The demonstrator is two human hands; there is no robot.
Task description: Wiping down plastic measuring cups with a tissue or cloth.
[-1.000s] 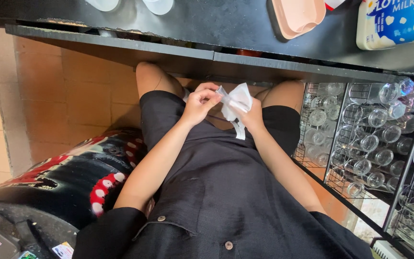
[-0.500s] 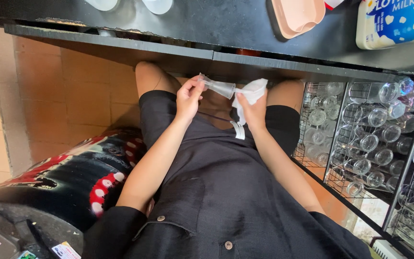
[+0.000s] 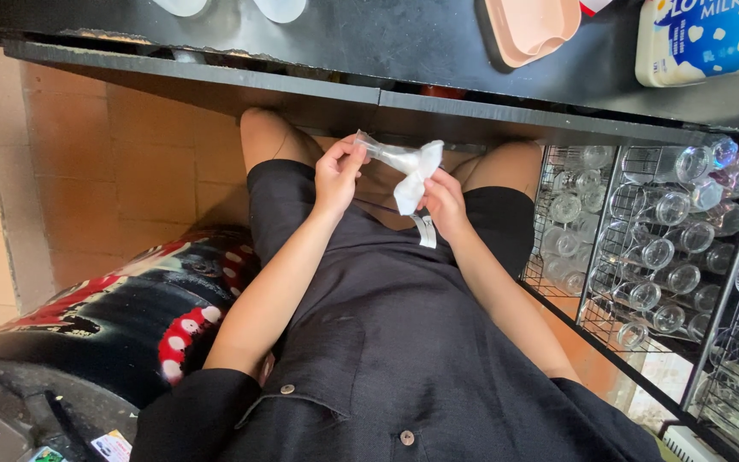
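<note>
Near the centre of the frame, below the black counter [image 3: 438, 51], the left hand [image 3: 338, 175] pinched a clear plastic bag [image 3: 384, 154]; the right hand [image 3: 444, 204] grasped its white end.

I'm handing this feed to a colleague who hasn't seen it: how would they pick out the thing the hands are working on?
Look just below the front edge of the black counter, above the lap of the person in black. There the left hand pinches a small clear glass, while the right hand holds a white cloth against it. Unlike the racked glasses on the right, it is held and cloth-wrapped.
</note>
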